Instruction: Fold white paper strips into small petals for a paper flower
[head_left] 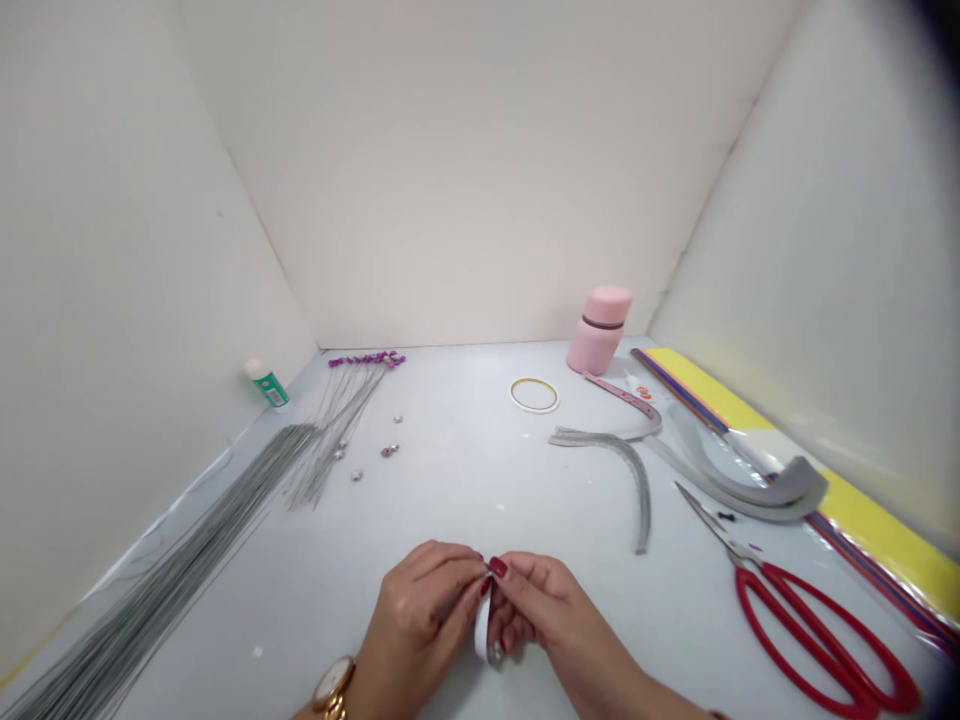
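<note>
Open bench [465,490] runs from the white ring [535,409] to your hands [416,605]; right of it, a grey strip [639,480] and scissors [750,560] obstruct you; left, a wire bundle [187,556].

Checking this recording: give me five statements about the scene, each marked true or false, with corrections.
1. The left hand and right hand meet at a white strip. True.
2. The pink bottle lies on its side. False: it stands upright.
3. The scissors have red handles. True.
4. The watch is on the right wrist. False: it is on the left.
5. The white ring is right of the pink bottle. False: it is left of it.
</note>
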